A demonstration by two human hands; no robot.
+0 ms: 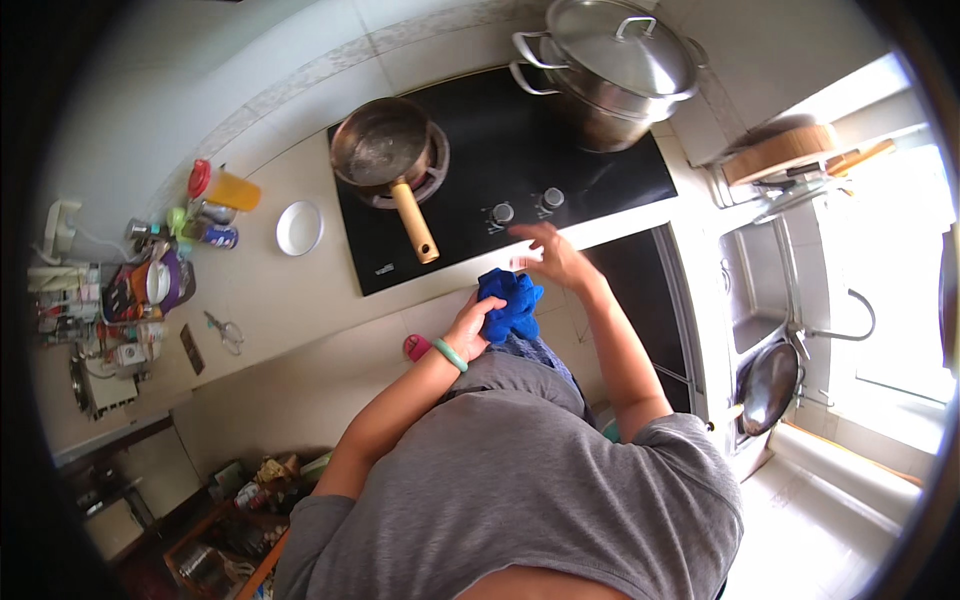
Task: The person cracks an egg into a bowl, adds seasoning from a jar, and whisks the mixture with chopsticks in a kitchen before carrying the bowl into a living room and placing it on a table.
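Observation:
My left hand (472, 324), with a green bangle at its wrist, holds a bunched blue cloth (511, 304) in front of my waist. Up and to the right of the cloth, my right hand (553, 257) is raised near the front edge of the black cooktop (480, 180), its fingers apart and nothing seen in them. Two control knobs (502, 214) lie just beyond its fingertips. A saucepan (382, 142) with a light yellow handle sits on the left burner. A lidded steel stockpot (622, 67) stands at the cooktop's right end.
A white bowl (299, 228) is on the counter (300, 300) left of the cooktop. Farther left are a red-lidded container (225, 186), scissors (225, 331) and crowded small items. To the right are a sink (754, 292), a dark wok (771, 388) and a wooden cutting board (780, 154).

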